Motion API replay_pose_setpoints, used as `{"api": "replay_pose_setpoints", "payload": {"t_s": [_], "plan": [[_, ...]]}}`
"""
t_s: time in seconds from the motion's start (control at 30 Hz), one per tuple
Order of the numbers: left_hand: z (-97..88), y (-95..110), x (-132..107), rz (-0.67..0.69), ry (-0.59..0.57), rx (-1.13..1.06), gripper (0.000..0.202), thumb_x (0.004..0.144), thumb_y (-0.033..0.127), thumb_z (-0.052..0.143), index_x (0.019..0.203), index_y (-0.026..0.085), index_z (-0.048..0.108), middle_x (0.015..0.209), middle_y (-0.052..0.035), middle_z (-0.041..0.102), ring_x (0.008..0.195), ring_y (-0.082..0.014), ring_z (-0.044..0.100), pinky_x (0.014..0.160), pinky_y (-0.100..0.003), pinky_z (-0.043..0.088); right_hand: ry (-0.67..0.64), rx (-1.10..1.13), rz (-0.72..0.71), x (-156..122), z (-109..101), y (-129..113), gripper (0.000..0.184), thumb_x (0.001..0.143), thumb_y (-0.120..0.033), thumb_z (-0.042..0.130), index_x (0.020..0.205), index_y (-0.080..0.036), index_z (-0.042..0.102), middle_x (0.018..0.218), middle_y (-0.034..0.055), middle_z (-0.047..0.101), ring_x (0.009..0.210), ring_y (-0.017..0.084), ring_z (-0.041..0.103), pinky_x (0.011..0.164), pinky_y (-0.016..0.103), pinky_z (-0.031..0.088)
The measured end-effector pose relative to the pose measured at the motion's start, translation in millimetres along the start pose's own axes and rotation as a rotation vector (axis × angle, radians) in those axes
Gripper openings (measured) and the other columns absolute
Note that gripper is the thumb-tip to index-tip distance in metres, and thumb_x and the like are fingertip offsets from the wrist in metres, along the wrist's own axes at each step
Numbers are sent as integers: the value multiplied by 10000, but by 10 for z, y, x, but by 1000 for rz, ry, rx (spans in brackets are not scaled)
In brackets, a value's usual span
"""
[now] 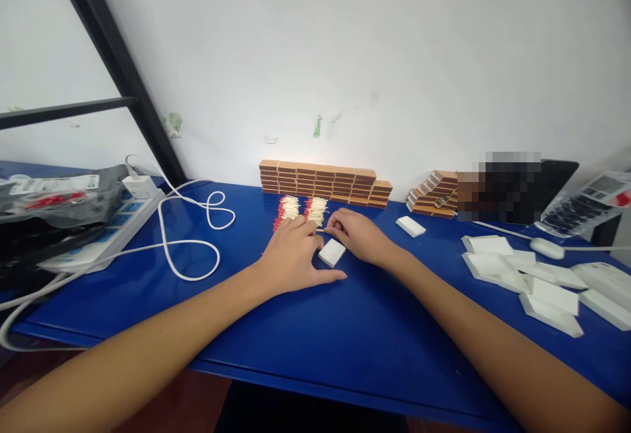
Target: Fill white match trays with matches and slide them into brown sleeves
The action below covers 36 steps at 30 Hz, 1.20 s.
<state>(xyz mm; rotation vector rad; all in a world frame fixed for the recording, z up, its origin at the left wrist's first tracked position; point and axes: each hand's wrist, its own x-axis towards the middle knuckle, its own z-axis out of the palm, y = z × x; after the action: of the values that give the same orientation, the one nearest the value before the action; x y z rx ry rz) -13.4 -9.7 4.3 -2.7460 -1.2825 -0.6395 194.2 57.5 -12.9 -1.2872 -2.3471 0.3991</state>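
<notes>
Two bundles of red-tipped matchsticks point(300, 210) lie on the blue table point(315, 328) in front of a row of stacked brown matchboxes point(325, 182). My left hand point(292, 253) rests on the table at the near end of the matchsticks, fingers curled, thumb stretched out to the right. My right hand point(358, 234) sits beside it, fingers pinched together near the matchsticks. A small white box tray point(332, 252) lies between the two hands. What the fingertips hold is too small to see.
A second white tray point(411, 226) lies right of my hands, with several more white trays point(537, 282) at the far right. More brown matchboxes point(434, 202) are stacked by the wall. A power strip point(111, 226) with a looping white cable point(190, 239) sits at left.
</notes>
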Motion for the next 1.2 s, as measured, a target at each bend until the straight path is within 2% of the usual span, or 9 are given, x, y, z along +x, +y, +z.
{"api": "replay_pose_setpoints", "payload": {"t_s": [0.13,0.27,0.53,0.67,0.77,0.87,1.03,1.1,1.2], "plan": [[28,55,0,-25,-14,15,416,855,585,821,896,176,757,950,-102,671,947,-304,591,877,-487,489,24,-15,-41,-73,-95,78,107,1003,-236,617,899,-213,630,905,46,645,789,189,577,717,311,414],[-18,32,-6,-24,-35,-2,297,845,443,808,953,170,761,940,-91,667,952,-301,593,886,-479,493,25,48,-85,-83,-110,112,79,977,-279,673,1029,-219,663,930,34,629,797,182,580,727,303,438],[-200,-200,31,35,-42,-71,278,818,414,824,959,181,768,830,-40,631,887,-261,586,875,-439,471,-32,-27,-78,-83,-36,61,108,1020,-219,567,939,-206,638,948,58,635,810,195,579,730,318,425],[-215,-288,58,17,-32,-77,299,828,429,826,990,182,778,851,-44,637,896,-259,591,897,-441,470,-23,-43,-45,-154,-133,84,113,1017,-221,553,933,-214,627,990,83,667,851,216,612,756,334,447],[-215,-316,70,11,-35,-58,325,832,457,820,985,174,777,844,-50,634,887,-262,582,889,-442,474,48,-13,-40,-196,-243,86,117,1021,-241,543,931,-222,616,980,84,678,856,224,622,755,343,453],[-211,-317,73,18,-29,-36,306,830,451,818,958,176,772,839,-49,629,871,-258,579,864,-433,474,88,5,-59,-245,-306,2,117,1028,-264,532,949,-226,610,977,86,678,865,232,621,752,351,455],[-189,-318,72,53,-5,-41,297,845,447,802,964,177,764,838,-41,626,883,-254,587,864,-424,470,8,-36,-153,-340,-233,-226,121,1019,-230,532,931,-230,614,995,81,662,852,219,592,741,347,440],[-197,-352,78,50,-4,-41,292,851,451,796,944,176,762,832,-42,623,880,-255,583,852,-425,468,42,-11,-164,-337,-193,-255,115,1016,-233,552,933,-229,631,964,64,649,813,201,579,722,334,431],[-260,-469,104,23,35,-39,256,838,410,794,943,179,761,838,-49,631,884,-262,567,823,-423,461,194,64,-99,-247,-150,-210,118,1013,-271,597,932,-224,669,878,39,635,752,181,564,697,319,421]]}}
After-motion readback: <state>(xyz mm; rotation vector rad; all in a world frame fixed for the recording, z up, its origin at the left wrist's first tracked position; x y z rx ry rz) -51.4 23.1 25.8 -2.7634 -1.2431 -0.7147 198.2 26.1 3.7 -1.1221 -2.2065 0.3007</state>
